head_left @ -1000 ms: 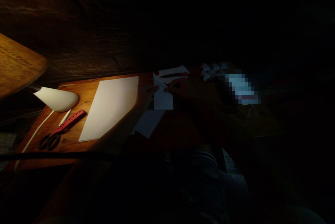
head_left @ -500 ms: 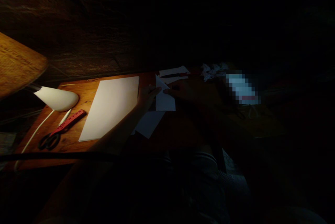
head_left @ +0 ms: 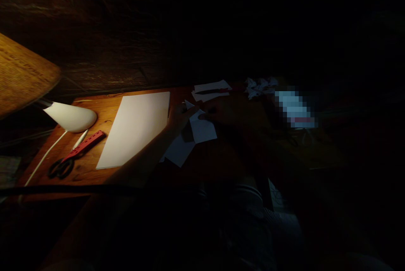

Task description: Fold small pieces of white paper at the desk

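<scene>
A small white sheet of paper (head_left: 203,129), its upper part pointed, is held up between both hands over the dark middle of the table. My left hand (head_left: 179,117) pinches its left edge near the top. From the other side my right hand (head_left: 218,112) grips its upper right edge, the thumb lying on the paper; shadow hides most of those fingers. Below the held paper lie other white paper pieces (head_left: 179,152). To the left of my left hand rests a large stack of white paper (head_left: 136,129), brightly lit.
On the left stand a lamp (head_left: 71,117) with a wooden shade (head_left: 25,72), scissors (head_left: 76,153) in a red cover and a white pen (head_left: 80,139). Paper strips (head_left: 211,87) with a dark tool on them and crumpled paper (head_left: 261,87) lie behind. A blurred bright screen (head_left: 295,108) is at right.
The held paper has turned and dropped slightly, its lower edge now tilted and swung to the right. Both hands keep hold of it, having shifted a little lower.
</scene>
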Motion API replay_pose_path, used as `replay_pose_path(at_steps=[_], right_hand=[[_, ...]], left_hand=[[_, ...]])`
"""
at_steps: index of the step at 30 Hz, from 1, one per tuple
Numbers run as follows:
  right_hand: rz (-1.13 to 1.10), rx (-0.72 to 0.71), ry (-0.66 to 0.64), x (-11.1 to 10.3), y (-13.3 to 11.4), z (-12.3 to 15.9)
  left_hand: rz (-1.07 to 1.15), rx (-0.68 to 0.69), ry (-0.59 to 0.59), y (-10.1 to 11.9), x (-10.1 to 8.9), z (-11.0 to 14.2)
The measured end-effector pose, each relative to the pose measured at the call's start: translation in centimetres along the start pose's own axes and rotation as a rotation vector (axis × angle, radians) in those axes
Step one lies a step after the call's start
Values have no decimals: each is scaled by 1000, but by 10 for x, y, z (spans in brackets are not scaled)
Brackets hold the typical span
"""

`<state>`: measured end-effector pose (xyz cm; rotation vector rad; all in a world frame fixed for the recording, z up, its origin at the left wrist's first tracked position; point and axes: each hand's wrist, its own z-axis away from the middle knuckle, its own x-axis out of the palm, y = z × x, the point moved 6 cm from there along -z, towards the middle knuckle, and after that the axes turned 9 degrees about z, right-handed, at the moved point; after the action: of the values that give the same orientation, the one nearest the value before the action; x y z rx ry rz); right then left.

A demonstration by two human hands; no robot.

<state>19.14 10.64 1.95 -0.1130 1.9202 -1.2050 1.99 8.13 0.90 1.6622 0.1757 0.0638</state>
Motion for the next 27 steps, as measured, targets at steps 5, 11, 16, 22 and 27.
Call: replay_pose_path(at_steps=[5, 11, 16, 22, 27], right_hand=[[-25, -14, -38, 2, -1, -1], [-14, -37, -57, 2, -2, -1], [-14, -61, -88, 4, -2, -1], [-29, -44, -89, 8, 2, 0], [9, -55, -75, 9, 2, -1]], left_hand=[[126, -73, -40, 0, 5, 4], [117, -35, -31, 5, 4, 4], [124, -2, -34, 7, 3, 4], [133, -2, -12, 13, 5, 7], [166, 2, -3, 14, 6, 8]])
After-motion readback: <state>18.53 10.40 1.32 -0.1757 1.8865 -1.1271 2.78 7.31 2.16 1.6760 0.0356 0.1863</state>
